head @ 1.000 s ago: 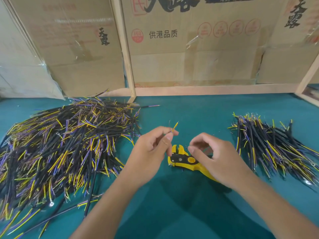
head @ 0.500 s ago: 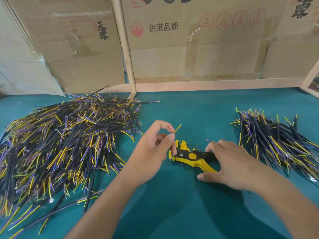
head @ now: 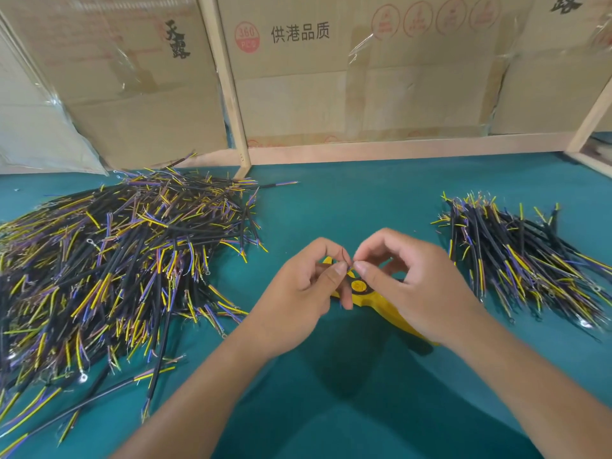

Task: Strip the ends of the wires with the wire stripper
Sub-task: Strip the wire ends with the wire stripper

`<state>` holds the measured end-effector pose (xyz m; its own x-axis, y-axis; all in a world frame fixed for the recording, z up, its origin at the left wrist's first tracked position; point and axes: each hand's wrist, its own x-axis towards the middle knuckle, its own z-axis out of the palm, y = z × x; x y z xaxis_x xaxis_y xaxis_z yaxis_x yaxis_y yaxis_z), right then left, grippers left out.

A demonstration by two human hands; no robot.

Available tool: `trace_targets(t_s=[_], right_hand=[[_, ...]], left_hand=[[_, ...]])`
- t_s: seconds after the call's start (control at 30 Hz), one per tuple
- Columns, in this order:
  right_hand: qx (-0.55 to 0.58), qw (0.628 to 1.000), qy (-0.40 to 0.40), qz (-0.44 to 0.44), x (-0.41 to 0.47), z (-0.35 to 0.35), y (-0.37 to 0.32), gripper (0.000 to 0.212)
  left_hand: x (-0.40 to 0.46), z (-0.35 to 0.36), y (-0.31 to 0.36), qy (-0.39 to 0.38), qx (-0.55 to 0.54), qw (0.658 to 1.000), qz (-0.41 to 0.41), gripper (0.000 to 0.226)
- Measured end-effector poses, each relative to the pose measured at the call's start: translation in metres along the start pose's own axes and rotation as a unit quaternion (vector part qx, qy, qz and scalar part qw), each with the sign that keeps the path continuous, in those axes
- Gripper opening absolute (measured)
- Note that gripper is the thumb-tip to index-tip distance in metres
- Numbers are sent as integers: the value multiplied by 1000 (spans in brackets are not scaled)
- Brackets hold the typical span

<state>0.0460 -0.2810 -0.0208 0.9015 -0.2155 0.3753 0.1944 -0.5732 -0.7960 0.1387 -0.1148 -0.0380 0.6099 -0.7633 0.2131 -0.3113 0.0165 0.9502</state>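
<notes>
— What's on the left of the table?

— I see the big wire pile (head: 109, 270) on the teal table (head: 364, 200). Then the left hand (head: 298, 293) and right hand (head: 417, 286) meet, thumb and forefinger of each pinching one thin wire (head: 347, 261) between them.

— And the stripper?

— The yellow wire stripper (head: 362, 291) lies under both hands, ungripped. A smaller wire pile (head: 523, 260) is far right.

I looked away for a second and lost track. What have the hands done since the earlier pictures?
The right hand left the wire stripper and rose to meet the left hand; both now pinch the thin wire above the tool. The stripper remains on the table, and both wire piles look unchanged.
</notes>
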Motion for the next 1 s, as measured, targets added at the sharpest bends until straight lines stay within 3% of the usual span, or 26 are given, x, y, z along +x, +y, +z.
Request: trace_targets(t_s=[0.17, 0.37, 0.6, 0.87, 1.0], right_hand=[[-124, 990, -6, -71, 1, -1, 2, 8], [-278, 943, -1, -181, 0, 1, 3, 11], [-126, 990, -21, -67, 2, -3, 4, 4], [-70, 997, -17, -12, 5, -11, 4, 9], [-64, 998, -21, -10, 4, -11, 4, 11]], left_hand=[[-1, -1, -1, 14, 29, 999, 2, 11], [-3, 2, -1, 31, 177, 983, 30, 13], [-3, 2, 3, 31, 155, 987, 15, 10], [-4, -4, 5, 31, 106, 994, 13, 12], [-5, -1, 6, 67, 177, 980, 55, 3]])
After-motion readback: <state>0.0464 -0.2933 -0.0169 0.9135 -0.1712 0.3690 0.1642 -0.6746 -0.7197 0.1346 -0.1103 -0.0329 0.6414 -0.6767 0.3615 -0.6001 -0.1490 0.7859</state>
